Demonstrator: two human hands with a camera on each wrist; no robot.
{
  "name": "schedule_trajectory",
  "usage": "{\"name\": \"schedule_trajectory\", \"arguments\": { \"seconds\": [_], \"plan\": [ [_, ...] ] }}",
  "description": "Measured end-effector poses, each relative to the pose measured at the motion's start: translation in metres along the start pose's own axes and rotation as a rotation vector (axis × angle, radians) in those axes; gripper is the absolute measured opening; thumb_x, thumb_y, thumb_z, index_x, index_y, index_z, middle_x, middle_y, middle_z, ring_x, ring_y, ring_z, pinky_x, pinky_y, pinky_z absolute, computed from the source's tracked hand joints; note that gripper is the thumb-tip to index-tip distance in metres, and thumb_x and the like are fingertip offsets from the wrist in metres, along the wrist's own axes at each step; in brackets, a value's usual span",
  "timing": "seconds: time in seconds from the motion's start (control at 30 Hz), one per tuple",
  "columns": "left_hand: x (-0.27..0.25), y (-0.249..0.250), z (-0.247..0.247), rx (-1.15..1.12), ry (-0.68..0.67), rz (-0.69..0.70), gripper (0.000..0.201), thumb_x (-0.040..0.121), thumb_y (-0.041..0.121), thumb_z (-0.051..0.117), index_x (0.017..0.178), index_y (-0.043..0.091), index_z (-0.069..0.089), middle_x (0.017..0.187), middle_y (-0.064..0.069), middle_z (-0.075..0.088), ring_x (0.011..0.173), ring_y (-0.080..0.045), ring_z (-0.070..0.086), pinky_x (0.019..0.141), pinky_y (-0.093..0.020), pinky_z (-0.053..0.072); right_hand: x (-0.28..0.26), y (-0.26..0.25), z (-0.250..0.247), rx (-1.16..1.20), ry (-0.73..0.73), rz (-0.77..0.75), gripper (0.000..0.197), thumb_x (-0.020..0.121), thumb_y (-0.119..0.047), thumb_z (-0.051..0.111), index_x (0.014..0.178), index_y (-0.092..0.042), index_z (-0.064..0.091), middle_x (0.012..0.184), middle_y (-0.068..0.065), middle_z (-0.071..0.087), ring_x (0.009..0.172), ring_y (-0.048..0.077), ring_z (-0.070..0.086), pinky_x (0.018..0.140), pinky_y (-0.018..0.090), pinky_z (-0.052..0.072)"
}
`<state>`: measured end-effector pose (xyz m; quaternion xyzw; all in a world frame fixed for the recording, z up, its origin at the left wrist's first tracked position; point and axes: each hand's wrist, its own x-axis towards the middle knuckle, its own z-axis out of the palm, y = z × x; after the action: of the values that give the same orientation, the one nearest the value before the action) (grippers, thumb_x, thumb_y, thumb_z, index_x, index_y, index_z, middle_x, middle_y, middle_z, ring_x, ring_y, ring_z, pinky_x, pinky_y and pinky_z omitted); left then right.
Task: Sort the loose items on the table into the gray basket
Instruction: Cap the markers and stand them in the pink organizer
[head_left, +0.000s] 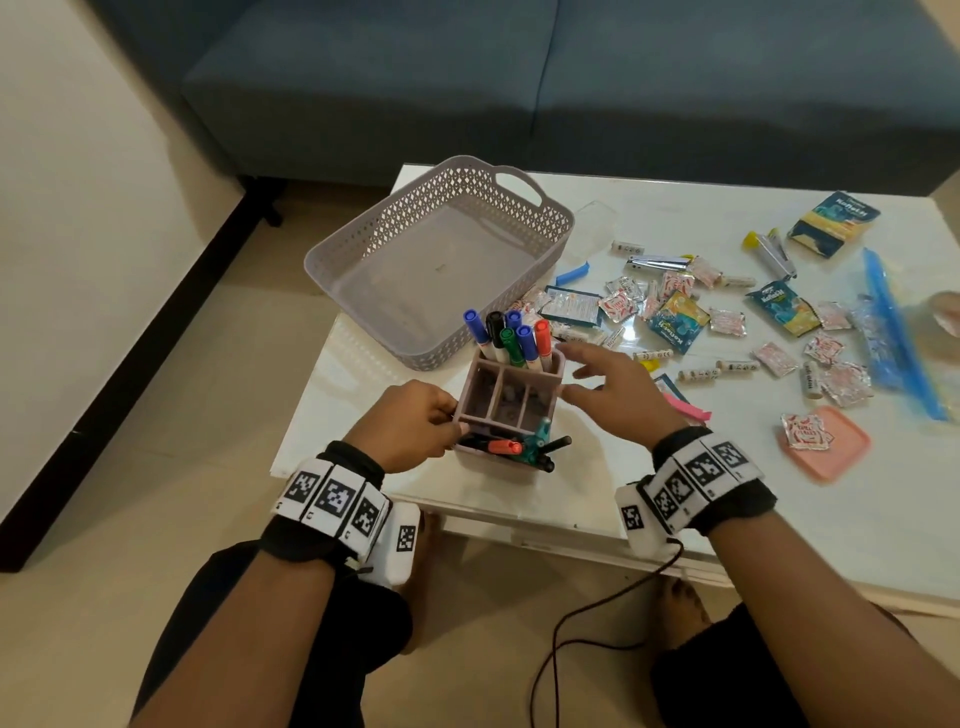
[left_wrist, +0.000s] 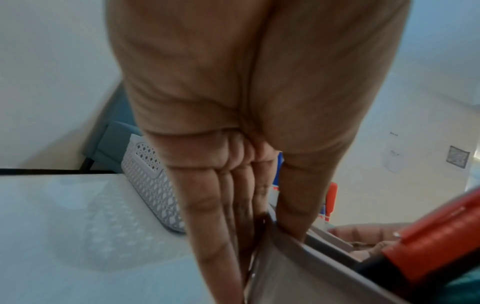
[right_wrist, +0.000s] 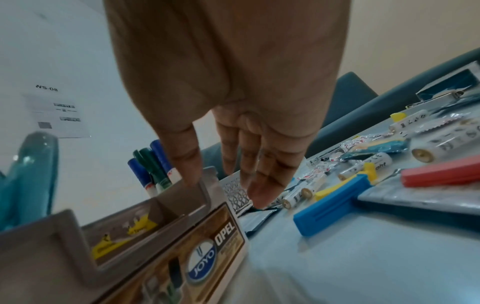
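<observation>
The gray lattice basket (head_left: 441, 260) (left_wrist: 153, 185) stands empty at the table's back left. In front of it is a mauve pen organizer (head_left: 511, 410) (right_wrist: 168, 226) with several markers (head_left: 511, 338) (right_wrist: 153, 164) upright in its rear slot and pens in its front slot. My left hand (head_left: 454, 421) (left_wrist: 259, 205) pinches its left wall (left_wrist: 298, 267), thumb inside and fingers outside. My right hand (head_left: 582, 374) (right_wrist: 233, 164) is open with spread fingers beside the organizer's right rim. Loose sachets (head_left: 675, 322), batteries (head_left: 737, 366) (right_wrist: 441, 146) and clips lie to the right.
A blue clip (right_wrist: 332, 205), a pink clip (head_left: 685, 408), a stapler (head_left: 774, 254), a salmon lid (head_left: 826, 441) and a blue zip bag (head_left: 898, 332) lie on the white table (head_left: 623, 467). A blue sofa (head_left: 571, 88) stands behind it. A cable hangs from my right wrist.
</observation>
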<state>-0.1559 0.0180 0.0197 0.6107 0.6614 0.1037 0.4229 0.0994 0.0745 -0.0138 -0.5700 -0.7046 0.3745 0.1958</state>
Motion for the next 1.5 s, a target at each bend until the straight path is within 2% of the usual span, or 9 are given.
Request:
{"name": "schedule_trajectory", "arguments": {
  "seconds": [0.13, 0.33, 0.47, 0.6, 0.8, 0.93, 1.03, 1.2, 1.5],
  "plan": [
    [0.002, 0.008, 0.005, -0.032, 0.087, -0.041, 0.011, 0.084, 0.012, 0.067, 0.092, 0.007, 0.073, 0.078, -0.009, 0.075, 0.071, -0.019, 0.074, 0.077, -0.039, 0.062, 0.002, -0.008, 0.006, 0.009, -0.039, -0.007, 0.037, 0.089, -0.022, 0.068, 0.126, -0.023, 0.06, 0.112, -0.012, 0.061, 0.097, 0.009, 0.063, 0.087, 0.031, 0.052],
    [0.005, 0.018, 0.013, -0.264, 0.141, -0.179, 0.012, 0.082, 0.008, 0.068, 0.082, -0.004, 0.069, 0.076, -0.017, 0.074, 0.066, -0.025, 0.074, 0.064, -0.035, 0.063, -0.019, 0.0, 0.001, 0.012, -0.167, 0.136, 0.053, 0.091, -0.013, 0.064, 0.141, -0.02, 0.047, 0.135, 0.003, 0.059, 0.091, 0.014, 0.068, 0.089, 0.037, 0.056],
    [0.002, 0.03, 0.028, -0.548, 0.17, -0.228, 0.014, 0.084, 0.006, 0.069, 0.079, -0.007, 0.065, 0.085, -0.026, 0.072, 0.07, -0.032, 0.074, 0.069, -0.044, 0.062, -0.052, 0.009, -0.006, 0.058, -0.377, 0.163, 0.091, 0.081, -0.017, 0.076, 0.153, -0.033, 0.022, 0.143, -0.01, 0.044, 0.105, 0.01, 0.065, 0.093, 0.035, 0.055],
    [-0.005, 0.04, 0.048, -0.651, 0.139, -0.225, 0.011, 0.081, 0.004, 0.071, 0.078, -0.006, 0.07, 0.082, -0.022, 0.073, 0.075, -0.03, 0.075, 0.074, -0.045, 0.062, -0.074, 0.003, 0.018, 0.069, -0.121, 0.127, 0.1, 0.06, -0.051, 0.088, 0.142, -0.031, 0.033, 0.134, -0.013, 0.042, 0.122, 0.012, 0.046, 0.1, 0.032, 0.044],
    [-0.013, 0.051, 0.059, -0.548, 0.13, -0.16, 0.013, 0.082, 0.015, 0.076, 0.073, 0.012, 0.068, 0.083, -0.012, 0.075, 0.075, -0.023, 0.075, 0.075, -0.042, 0.062, -0.083, 0.005, 0.059, -0.04, 0.372, 0.098, 0.094, 0.056, -0.065, 0.081, 0.125, -0.015, 0.042, 0.115, 0.001, 0.045, 0.108, 0.018, 0.042, 0.093, 0.041, 0.045],
    [-0.01, 0.038, 0.039, -0.205, 0.187, -0.002, 0.021, 0.083, 0.037, 0.076, 0.095, 0.021, 0.075, 0.093, 0.007, 0.075, 0.087, -0.007, 0.068, 0.087, -0.032, 0.056, -0.077, 0.005, 0.057, 0.117, 0.407, 0.165, 0.098, 0.048, -0.058, 0.081, 0.13, -0.021, 0.043, 0.12, -0.002, 0.052, 0.113, 0.02, 0.048, 0.095, 0.045, 0.049],
    [-0.008, 0.032, 0.01, 0.003, 0.388, 0.106, 0.032, 0.086, 0.03, 0.074, 0.115, 0.017, 0.07, 0.112, 0.005, 0.069, 0.098, -0.009, 0.062, 0.092, -0.023, 0.046, -0.078, 0.007, 0.05, 0.135, 0.409, 0.192, 0.107, 0.049, -0.05, 0.082, 0.139, -0.02, 0.033, 0.128, 0.0, 0.05, 0.118, 0.02, 0.046, 0.099, 0.042, 0.047],
    [0.035, 0.025, -0.03, 0.353, 0.454, 0.131, 0.052, 0.087, 0.021, 0.072, 0.136, 0.011, 0.054, 0.134, -0.009, 0.06, 0.123, -0.027, 0.054, 0.106, -0.039, 0.043, -0.079, 0.01, 0.051, 0.172, 0.416, 0.228, 0.11, 0.054, -0.045, 0.08, 0.145, -0.02, 0.024, 0.139, 0.003, 0.043, 0.13, 0.023, 0.039, 0.106, 0.048, 0.042],
    [0.075, 0.001, -0.031, 0.309, 0.347, 0.168, 0.02, 0.093, 0.019, 0.065, 0.109, 0.012, 0.074, 0.105, -0.005, 0.073, 0.09, -0.019, 0.065, 0.086, -0.029, 0.05, -0.077, 0.009, 0.044, 0.239, 0.497, 0.134, 0.088, 0.053, -0.035, 0.089, 0.127, -0.031, 0.04, 0.116, -0.01, 0.056, 0.109, 0.011, 0.055, 0.094, 0.038, 0.05]
  ]
}}
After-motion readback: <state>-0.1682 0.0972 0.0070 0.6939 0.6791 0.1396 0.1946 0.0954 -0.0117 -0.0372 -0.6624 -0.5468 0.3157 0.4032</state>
